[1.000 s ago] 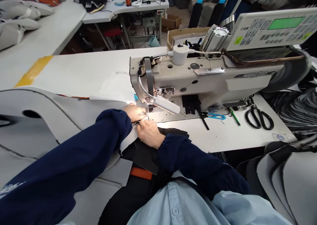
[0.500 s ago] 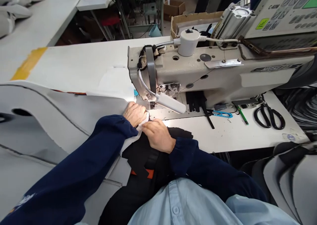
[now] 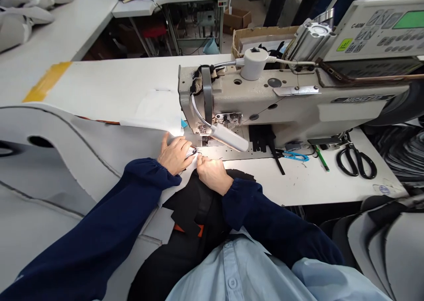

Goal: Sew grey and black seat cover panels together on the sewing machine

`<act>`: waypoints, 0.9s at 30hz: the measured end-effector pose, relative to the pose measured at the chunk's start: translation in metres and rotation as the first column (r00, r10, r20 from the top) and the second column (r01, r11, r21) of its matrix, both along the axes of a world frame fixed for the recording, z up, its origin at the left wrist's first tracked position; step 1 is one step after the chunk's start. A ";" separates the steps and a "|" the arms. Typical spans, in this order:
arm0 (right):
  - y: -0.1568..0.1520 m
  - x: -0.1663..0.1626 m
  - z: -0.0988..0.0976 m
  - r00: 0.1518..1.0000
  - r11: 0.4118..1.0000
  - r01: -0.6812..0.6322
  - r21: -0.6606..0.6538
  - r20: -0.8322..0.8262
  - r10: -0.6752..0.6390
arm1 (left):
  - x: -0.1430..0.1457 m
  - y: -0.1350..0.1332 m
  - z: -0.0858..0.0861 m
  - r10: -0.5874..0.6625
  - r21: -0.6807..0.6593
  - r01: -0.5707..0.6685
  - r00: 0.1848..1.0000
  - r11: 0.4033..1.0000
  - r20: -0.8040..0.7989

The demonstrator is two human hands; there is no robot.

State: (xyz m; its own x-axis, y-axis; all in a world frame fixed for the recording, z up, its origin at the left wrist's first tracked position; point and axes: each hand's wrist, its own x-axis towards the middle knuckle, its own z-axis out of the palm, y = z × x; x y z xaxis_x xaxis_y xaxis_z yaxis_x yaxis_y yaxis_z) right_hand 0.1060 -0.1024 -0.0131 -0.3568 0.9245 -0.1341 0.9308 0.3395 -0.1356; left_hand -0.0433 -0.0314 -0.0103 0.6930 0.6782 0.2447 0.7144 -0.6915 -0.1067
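A large grey fabric piece (image 3: 139, 146) with dark seam lines spreads over the left of the table, its edge near the needle area of a sewing machine (image 3: 232, 89). My left hand (image 3: 175, 155) lies on this fabric with the thumb stretched out and the fingers together on its edge. By its fingertips shows a small pale bit with a dark rim, too small to name. My right hand (image 3: 213, 173) is closed in a pinch on the fabric's edge just right of it. Black fabric pieces (image 3: 185, 203) lie on my lap below both hands.
A white lamp (image 3: 230, 137) hangs over the needle area. Black strips (image 3: 261, 137), blue-handled snips (image 3: 294, 156), a green pen (image 3: 322, 158) and black scissors (image 3: 356, 159) lie to the right. Grey panels (image 3: 394, 248) are stacked at lower right.
My left hand has shifted slightly left and flattened, its thumb now apart. The small dark-rimmed bit by its fingers shows more. My right hand stays pinched at the edge. The view has tilted slightly.
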 end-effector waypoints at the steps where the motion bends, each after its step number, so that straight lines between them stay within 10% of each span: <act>1: 0.000 0.000 -0.001 1.000 1.000 -0.006 0.005 0.001 0.006 | -0.001 -0.001 0.000 0.015 0.002 -0.015 1.000 1.000 -0.016; 27: 0.038 0.032 0.010 0.990 0.982 -0.128 0.140 0.075 0.118 | 0.034 0.041 0.005 0.129 -0.171 -0.143 0.988 0.975 -0.088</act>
